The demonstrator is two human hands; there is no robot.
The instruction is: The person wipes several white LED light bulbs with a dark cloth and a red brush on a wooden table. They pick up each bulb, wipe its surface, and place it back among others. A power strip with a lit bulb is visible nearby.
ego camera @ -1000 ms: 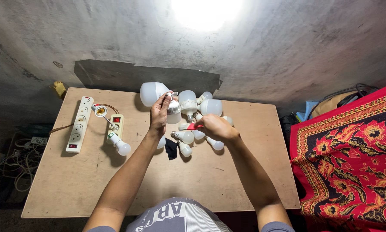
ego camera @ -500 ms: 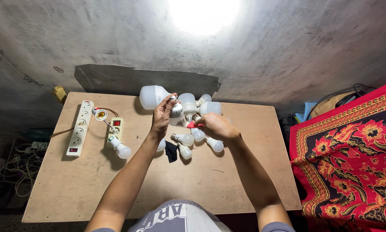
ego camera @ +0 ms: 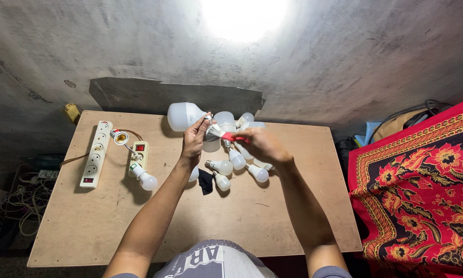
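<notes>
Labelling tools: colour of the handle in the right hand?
Red handle, in the right hand; head view.

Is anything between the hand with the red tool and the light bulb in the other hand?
Nothing visible does. The left hand holds a bulb up above the table, and the red-handled tool in the right hand already reaches its metal base.

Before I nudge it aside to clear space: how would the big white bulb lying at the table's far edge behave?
The big white bulb lies on its rounded side, so it would probably roll. It looks like light plastic, likely easy to push.
</notes>
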